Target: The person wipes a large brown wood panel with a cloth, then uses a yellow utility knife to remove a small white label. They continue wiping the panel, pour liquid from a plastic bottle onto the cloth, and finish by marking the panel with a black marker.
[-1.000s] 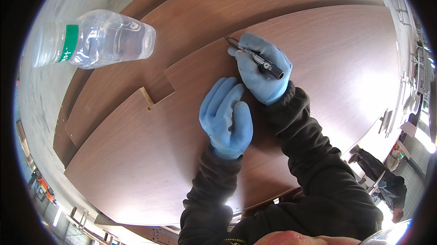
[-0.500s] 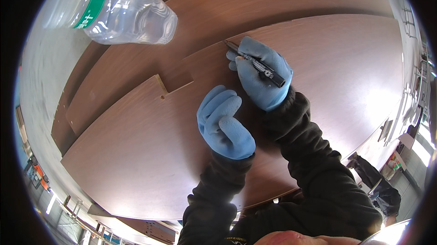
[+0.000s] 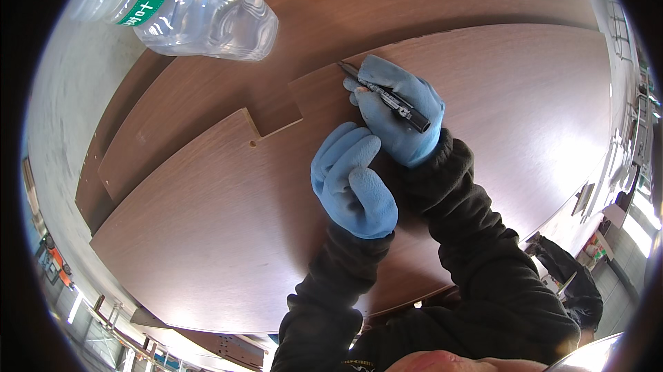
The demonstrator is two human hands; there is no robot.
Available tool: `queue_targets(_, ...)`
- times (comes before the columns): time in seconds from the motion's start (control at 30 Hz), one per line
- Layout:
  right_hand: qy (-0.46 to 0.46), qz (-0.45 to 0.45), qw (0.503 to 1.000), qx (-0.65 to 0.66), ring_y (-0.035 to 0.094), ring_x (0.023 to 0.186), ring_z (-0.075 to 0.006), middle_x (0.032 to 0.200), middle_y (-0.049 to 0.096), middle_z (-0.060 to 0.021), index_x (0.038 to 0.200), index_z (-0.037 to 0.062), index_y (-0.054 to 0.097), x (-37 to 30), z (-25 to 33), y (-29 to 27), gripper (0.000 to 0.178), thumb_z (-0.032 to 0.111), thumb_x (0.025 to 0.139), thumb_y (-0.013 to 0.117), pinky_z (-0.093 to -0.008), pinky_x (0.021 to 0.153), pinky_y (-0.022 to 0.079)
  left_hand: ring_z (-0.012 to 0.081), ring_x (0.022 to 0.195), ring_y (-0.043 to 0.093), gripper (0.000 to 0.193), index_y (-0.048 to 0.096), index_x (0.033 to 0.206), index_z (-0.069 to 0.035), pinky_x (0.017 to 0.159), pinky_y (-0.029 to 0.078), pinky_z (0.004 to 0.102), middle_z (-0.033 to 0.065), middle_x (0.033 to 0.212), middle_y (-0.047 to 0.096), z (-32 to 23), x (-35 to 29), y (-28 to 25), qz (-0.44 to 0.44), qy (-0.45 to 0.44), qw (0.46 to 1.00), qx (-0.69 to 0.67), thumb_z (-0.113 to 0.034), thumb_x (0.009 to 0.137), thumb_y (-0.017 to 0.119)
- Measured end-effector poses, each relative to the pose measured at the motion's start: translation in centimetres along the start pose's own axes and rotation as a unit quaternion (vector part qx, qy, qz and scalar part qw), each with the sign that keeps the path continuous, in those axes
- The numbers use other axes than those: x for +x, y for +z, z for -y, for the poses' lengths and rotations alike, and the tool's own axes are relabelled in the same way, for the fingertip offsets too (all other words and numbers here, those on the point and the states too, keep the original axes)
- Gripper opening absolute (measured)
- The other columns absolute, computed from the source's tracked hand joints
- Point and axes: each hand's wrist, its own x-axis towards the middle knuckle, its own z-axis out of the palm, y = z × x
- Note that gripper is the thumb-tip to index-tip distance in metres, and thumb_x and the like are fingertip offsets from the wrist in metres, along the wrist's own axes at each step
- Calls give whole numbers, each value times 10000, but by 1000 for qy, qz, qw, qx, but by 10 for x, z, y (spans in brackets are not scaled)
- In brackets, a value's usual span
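My right hand point(image 3: 400, 113), in a blue glove, grips a black marker pen point(image 3: 394, 102). The pen's tip points up and left, close to the far edge of a brown wood-look panel point(image 3: 207, 213). My left hand point(image 3: 352, 182), gloved the same way, is just to the left and nearer to me. Its fingers are bent and together, with the thumb folded in and nothing seen in them. A rectangular notch with pale cut edges point(image 3: 276, 129) and a small hole lie in the panel, left of my hands.
A clear plastic bottle with a green band point(image 3: 207, 9) is at the upper left. Another curved brown panel point(image 3: 387, 6) lies beyond the first one. A person's dark-clothed leg point(image 3: 573, 279) shows at the lower right.
My left hand has moved a little right, closer to the right hand. The right hand and pen hardly move. In the picture, the bottle sits slightly higher and the notch slightly farther right.
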Motion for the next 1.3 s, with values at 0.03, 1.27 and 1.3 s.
queue_targets(0.03,14,6,1000,-8,794,819,-325,984,795,-174,1187,21,709,1,1,0,321,16,890,833,-396,715,633,383,1135,683,277,675,1224,-7,992,572,479,185,1219,705,0,0,0,1,0,1000,-4,-186,1125,488)
queue_targets(1.27,108,-93,989,35,816,913,-232,1019,799,-161,1229,-10,705,-6,1,0,275,7,962,771,-334,800,657,382,1168,689,311,692,1234,8,1016,575,477,189,1243,712,5,1,1,7,13,1000,16,-190,1124,479)
queue_targets(1.3,114,-98,988,34,815,915,-230,1021,799,-160,1228,-12,704,-7,2,-1,269,9,968,767,-334,804,657,382,1170,689,311,692,1234,8,1018,574,478,189,1244,712,5,1,1,6,10,1000,11,-191,1124,480)
